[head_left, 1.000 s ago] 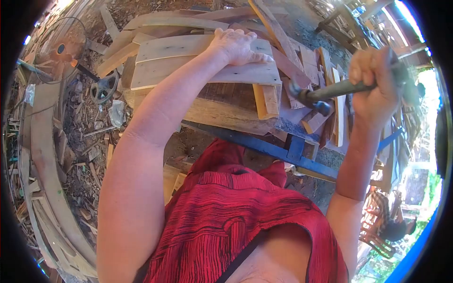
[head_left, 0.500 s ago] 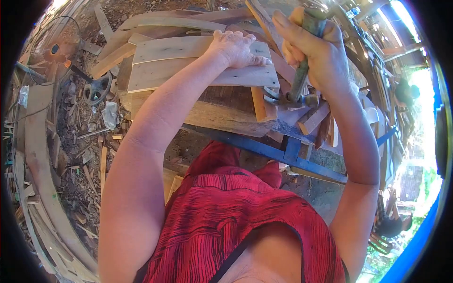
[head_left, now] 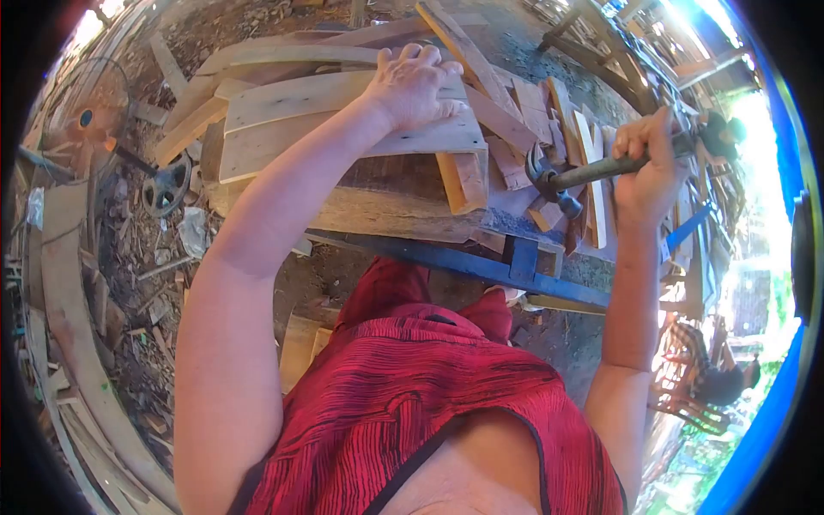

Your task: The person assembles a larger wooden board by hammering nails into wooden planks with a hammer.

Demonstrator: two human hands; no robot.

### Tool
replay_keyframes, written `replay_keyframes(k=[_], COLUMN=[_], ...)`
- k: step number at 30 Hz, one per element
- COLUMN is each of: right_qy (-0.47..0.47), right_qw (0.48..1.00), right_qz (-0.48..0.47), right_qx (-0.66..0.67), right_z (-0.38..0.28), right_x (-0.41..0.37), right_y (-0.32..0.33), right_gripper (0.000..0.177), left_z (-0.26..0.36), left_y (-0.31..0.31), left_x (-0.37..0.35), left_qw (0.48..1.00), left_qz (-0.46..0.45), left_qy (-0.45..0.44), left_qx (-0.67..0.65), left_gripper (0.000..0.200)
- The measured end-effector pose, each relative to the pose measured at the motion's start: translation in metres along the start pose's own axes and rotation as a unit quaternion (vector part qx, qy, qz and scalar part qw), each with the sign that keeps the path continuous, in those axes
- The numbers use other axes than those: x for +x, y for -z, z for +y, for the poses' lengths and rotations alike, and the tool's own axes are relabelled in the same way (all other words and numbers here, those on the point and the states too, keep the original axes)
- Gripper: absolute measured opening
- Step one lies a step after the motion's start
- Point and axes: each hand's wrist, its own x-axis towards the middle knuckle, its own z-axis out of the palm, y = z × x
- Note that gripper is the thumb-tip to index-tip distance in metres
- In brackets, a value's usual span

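Observation:
My left hand is on a small panel of pale wooden planks, its thumb spread over the face and its fingers bent at the far edge. A short wood block sticks out beneath the panel's near right end. Off to the right, my right hand is closed around the handle of a claw hammer. The hammer's head points left, above wood offcuts and apart from the panel.
A thick timber lies under the panel, with a blue metal bar nearer me. Loose wood strips are piled at right. A fan and a black handwheel-like part are at left. Another person appears at far right.
My right hand has swung the hammer rightward, away from the panel's end, and its head now points left instead of down. My left hand stays on the panel; the view has shifted slightly.

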Motion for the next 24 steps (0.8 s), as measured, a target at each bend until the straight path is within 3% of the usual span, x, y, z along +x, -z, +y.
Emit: replay_keyframes(k=[1,3,6,11,13,15,17,19,20,21,23,24], right_qy=[-0.004,-0.002,-0.008,-0.075,-0.069,-0.091,-0.135,-0.226,-0.367,-0.369,-0.367,-0.366], right_qw=[0.998,0.995,0.99,0.98,0.983,0.977,0.965,0.94,0.897,0.898,0.924,0.925], right_qz=[0.065,0.097,0.143,0.186,0.17,0.122,0.089,-0.007,-0.007,-0.002,-0.098,-0.094], right_qx=[-0.013,-0.016,-0.007,-0.004,0.006,-0.151,-0.207,-0.255,-0.245,-0.239,-0.045,-0.041], right_z=[0.006,0.029,0.057,0.073,0.066,0.056,0.035,0.012,-0.003,-0.01,-0.02,-0.022], right_x=[-0.009,-0.02,-0.039,-0.073,-0.078,-0.08,-0.085,-0.093,-0.096,-0.105,-0.126,-0.137], right_y=[0.01,0.037,0.061,0.068,0.078,0.09,0.103,0.108,0.114,0.115,0.113,0.108], right_gripper=[0.032,0.032,0.032,0.036,0.034,0.029,0.027,0.025,0.033,0.033,0.045,0.045], left_z=[0.007,0.024,0.042,0.044,0.045,0.045,0.044,0.039,0.034,0.029,0.015,0.007], left_y=[0.006,0.014,0.022,0.01,0.007,0.002,-0.002,0.0,0.004,0.008,0.01,0.01], left_x=[-0.001,-0.008,-0.023,-0.037,-0.04,-0.041,-0.039,-0.037,-0.034,-0.03,-0.025,-0.023], left_qw=[1.0,0.993,0.988,0.991,0.99,0.992,0.992,0.992,0.991,0.989,0.989,0.987], left_qz=[-0.001,-0.076,-0.139,-0.125,-0.127,-0.1,-0.095,-0.093,-0.107,-0.121,-0.105,-0.085], left_qy=[-0.009,-0.022,-0.034,-0.056,-0.061,-0.069,-0.073,-0.075,-0.079,-0.082,-0.088,-0.089], left_qx=[0.003,-0.09,-0.053,0.0,0.012,0.041,0.037,0.031,0.002,-0.026,-0.064,-0.105], left_gripper=[0.082,0.081,0.086,0.094,0.094,0.087,0.084,0.08,0.079,0.078,0.078,0.079])
